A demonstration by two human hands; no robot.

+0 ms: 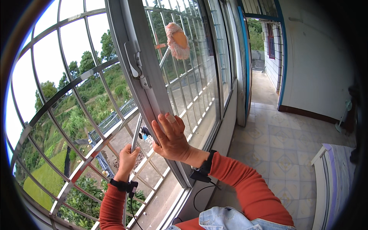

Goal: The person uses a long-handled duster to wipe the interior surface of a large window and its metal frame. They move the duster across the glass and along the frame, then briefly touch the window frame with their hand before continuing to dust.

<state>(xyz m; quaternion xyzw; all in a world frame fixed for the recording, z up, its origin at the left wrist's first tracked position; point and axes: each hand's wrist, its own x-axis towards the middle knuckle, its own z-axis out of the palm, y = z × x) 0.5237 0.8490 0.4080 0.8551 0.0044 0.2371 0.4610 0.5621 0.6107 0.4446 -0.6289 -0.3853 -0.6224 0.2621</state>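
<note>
My left hand [127, 159] is closed around the metal pole [137, 132] of a mop, on the open side of the window. That pole slants up behind the sliding window's grey frame [151, 83]. Its pink, fluffy mop head [177, 41] shows through the glass pane, on the outer side. My right hand [172, 141] rests against the edge of the frame from inside, fingers spread upward, with a plaster-like band on one finger. A silver window handle [134, 64] sits higher on the frame.
Metal security bars [86, 159] stand outside the window. The window track [175, 210] runs along the sill. On the right are a tiled floor [276, 149], a blue-framed doorway [281, 57], a green standing fan [345, 115] and a piece of furniture with a striped cover [340, 172]. Cables hang from both wrist straps.
</note>
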